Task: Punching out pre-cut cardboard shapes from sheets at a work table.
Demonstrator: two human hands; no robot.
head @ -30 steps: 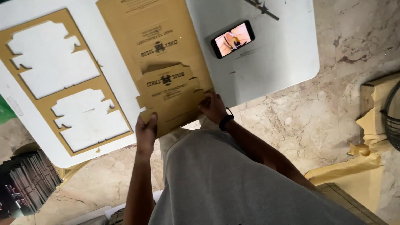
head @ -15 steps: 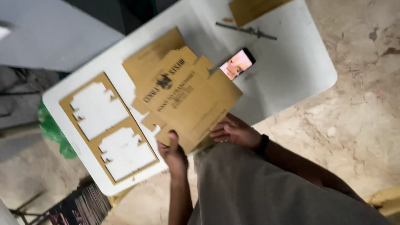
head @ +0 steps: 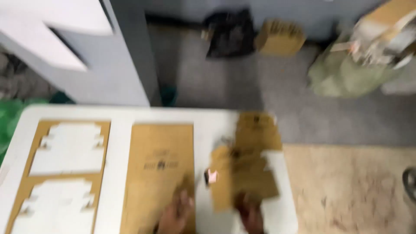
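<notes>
The picture is motion-blurred. A white table point(head: 117, 115) fills the lower left. My left hand point(head: 175, 214) lies on a flat brown printed cardboard sheet point(head: 158, 167) at the table's near edge. My right hand point(head: 251, 216) grips the lower edge of a die-cut brown cardboard blank point(head: 247, 175), which lies over the table's right side. A phone point(head: 211, 177) with a lit screen peeks out at the blank's left edge. Another brown piece point(head: 256, 129) lies just beyond the blank.
A brown cardboard frame with two white cut-out openings point(head: 65, 173) lies on the table's left. Behind the table stand a grey cabinet point(head: 108, 65), a black bag point(head: 229, 32), a cardboard stack point(head: 279, 37) and a greenish sack point(head: 346, 73). Mottled beige floor point(head: 355, 186) lies right.
The view has swung round and up, so the table is now seen from its near edge. The blank has come down onto the table's right side, and my left hand has moved onto the flat sheet.
</notes>
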